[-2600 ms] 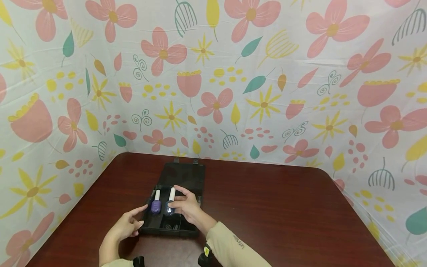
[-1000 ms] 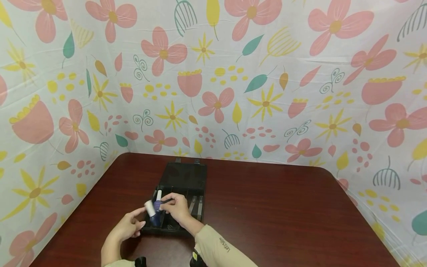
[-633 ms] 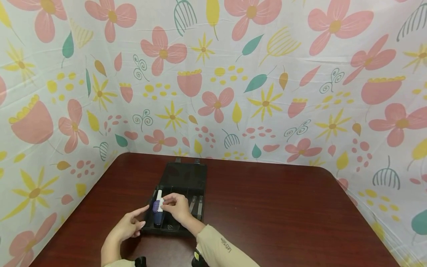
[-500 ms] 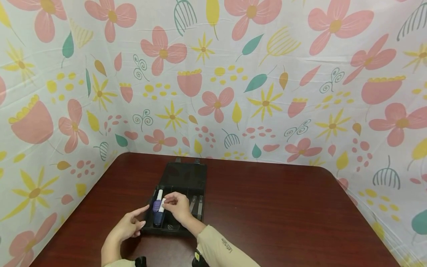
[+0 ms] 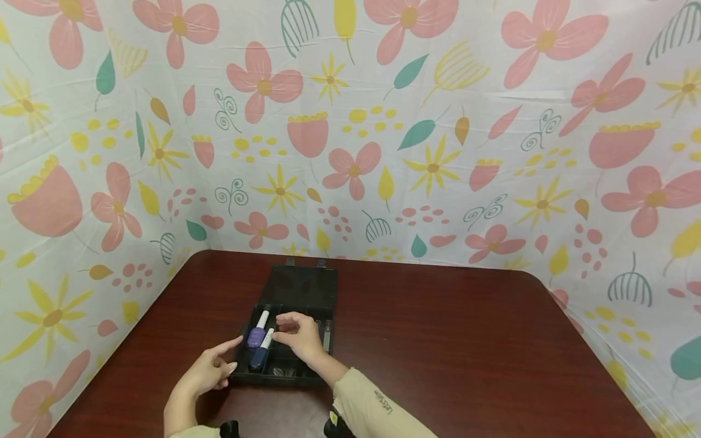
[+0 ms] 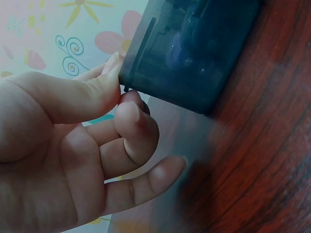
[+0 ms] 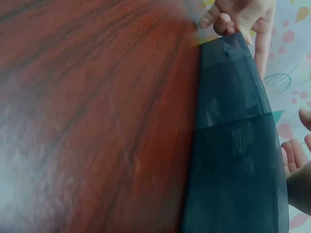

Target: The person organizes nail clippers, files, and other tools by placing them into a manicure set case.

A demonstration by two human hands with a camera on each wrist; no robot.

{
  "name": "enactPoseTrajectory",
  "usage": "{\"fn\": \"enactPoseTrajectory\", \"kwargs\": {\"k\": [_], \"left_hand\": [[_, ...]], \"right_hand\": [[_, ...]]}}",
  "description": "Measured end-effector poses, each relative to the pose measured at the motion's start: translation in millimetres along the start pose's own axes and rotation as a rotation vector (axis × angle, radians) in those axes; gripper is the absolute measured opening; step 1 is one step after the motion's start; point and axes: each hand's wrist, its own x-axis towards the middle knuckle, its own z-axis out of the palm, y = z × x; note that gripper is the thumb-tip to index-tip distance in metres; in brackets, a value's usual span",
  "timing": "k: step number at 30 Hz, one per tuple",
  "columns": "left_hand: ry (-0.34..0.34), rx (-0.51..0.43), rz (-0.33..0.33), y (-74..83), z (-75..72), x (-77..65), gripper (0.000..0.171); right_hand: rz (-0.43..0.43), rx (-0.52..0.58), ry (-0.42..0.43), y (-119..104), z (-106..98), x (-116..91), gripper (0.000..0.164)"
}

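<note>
A black plastic case [image 5: 279,381] with compartments lies open on the table. My left hand [image 5: 204,370] grips its near left corner, index finger along the side; the left wrist view shows the thumb at the corner of the case [image 6: 189,73]. A purple nail polish bottle [image 5: 255,337] with a white cap lies in the left compartment. Beside it, on the near side, a dark blue nail polish bottle [image 5: 259,358] lies tilted. Above the case, my right hand [image 5: 301,337] holds nothing, its thumb close to the dark blue bottle's white cap.
The case's raised lid [image 5: 300,286] lies back away from me. Metal tools [image 5: 327,334] sit in the right compartment, and small clear pieces [image 5: 282,371] in the front one. A flowered cloth [image 5: 356,152] hangs behind the brown table [image 5: 438,340].
My right hand carried the dark blue nail polish bottle left to beside the purple one, let go of it and moved slightly right. The left hand has stayed at the corner.
</note>
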Motion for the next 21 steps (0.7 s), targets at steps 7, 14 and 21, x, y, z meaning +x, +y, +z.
{"fn": "enactPoseTrajectory", "kwargs": {"k": [7, 14, 21], "left_hand": [[-0.014, -0.001, 0.009, 0.3, -1.2, -0.6, 0.05], [-0.072, 0.014, 0.116, -5.8, -5.1, 1.9, 0.051], [-0.19, -0.077, 0.183, -13.9, -16.2, 6.5, 0.054]], "right_hand": [[-0.062, -0.118, -0.021, 25, -7, 6, 0.031], [-0.115, -0.264, -0.035, 25, -18, 1, 0.036], [-0.121, -0.289, -0.074, 24, -32, -3, 0.039]]}}
